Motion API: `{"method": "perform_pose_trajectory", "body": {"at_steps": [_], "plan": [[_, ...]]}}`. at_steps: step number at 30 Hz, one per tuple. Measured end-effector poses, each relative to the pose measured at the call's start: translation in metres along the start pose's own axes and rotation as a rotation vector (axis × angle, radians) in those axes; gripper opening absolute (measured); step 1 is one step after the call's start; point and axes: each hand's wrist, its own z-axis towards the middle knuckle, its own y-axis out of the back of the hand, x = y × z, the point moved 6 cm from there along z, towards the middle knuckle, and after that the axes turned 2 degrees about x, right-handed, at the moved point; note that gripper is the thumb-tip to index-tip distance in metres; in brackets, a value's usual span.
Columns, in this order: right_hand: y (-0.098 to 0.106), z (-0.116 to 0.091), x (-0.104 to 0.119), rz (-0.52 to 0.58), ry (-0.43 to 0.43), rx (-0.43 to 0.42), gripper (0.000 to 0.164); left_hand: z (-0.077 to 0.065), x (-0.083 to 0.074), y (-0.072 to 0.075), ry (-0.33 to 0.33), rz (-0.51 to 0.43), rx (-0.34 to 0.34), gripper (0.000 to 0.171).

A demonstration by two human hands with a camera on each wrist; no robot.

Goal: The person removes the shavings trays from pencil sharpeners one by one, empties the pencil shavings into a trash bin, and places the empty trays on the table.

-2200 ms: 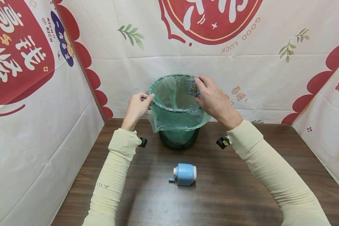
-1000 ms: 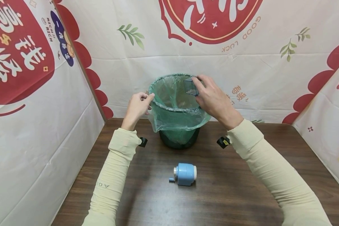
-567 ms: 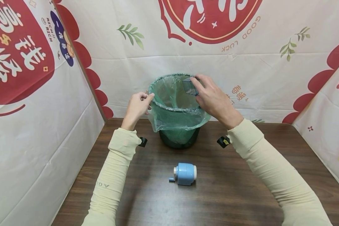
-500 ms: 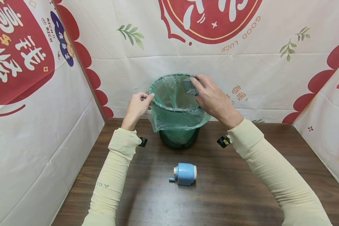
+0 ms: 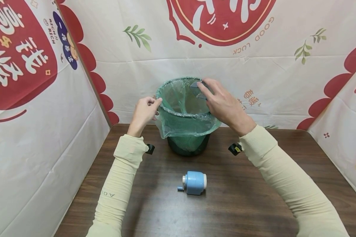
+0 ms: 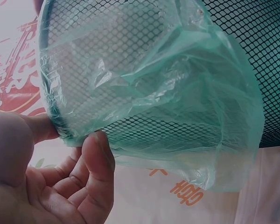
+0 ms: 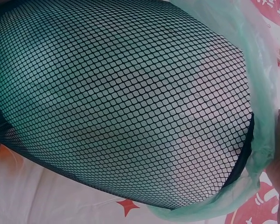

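A black mesh trash can (image 5: 186, 148) with a thin green plastic bag (image 5: 190, 126) folded over its rim stands at the back of the table. My left hand (image 5: 145, 113) pinches the bagged rim on the left side; in the left wrist view, its thumb (image 6: 99, 158) lies against the plastic. Over the opening at the right, my right hand (image 5: 223, 102) holds a small clear bluish shavings box (image 5: 194, 85), tilted and partly hidden by the fingers. Mesh (image 7: 121, 102) fills most of the right wrist view, which hides the box.
A light blue crank pencil sharpener (image 5: 195, 182) lies on the dark wooden table (image 5: 240, 197) in front of the trash can. A printed white cloth (image 5: 112, 79) hangs close behind the can and along both sides.
The shavings seen in the box 2.2 s ago are no longer visible in it. My right hand has tipped the box further and shifted slightly left. The left hand stays put.
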Motion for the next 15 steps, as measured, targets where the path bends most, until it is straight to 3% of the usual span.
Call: {"method": "perform_pose_trajectory", "body": {"at_steps": [5, 15], "plan": [[0.0014, -0.0002, 0.0025, -0.013, 0.050, -0.036, 0.044, -0.0001, -0.0007, 0.0000, 0.000, 0.011, 0.004, 0.037], [0.0014, -0.0031, 0.0087, -0.075, 0.178, -0.103, 0.048, -0.0014, -0.0016, 0.0004, 0.000, 0.002, 0.008, 0.037]]}}
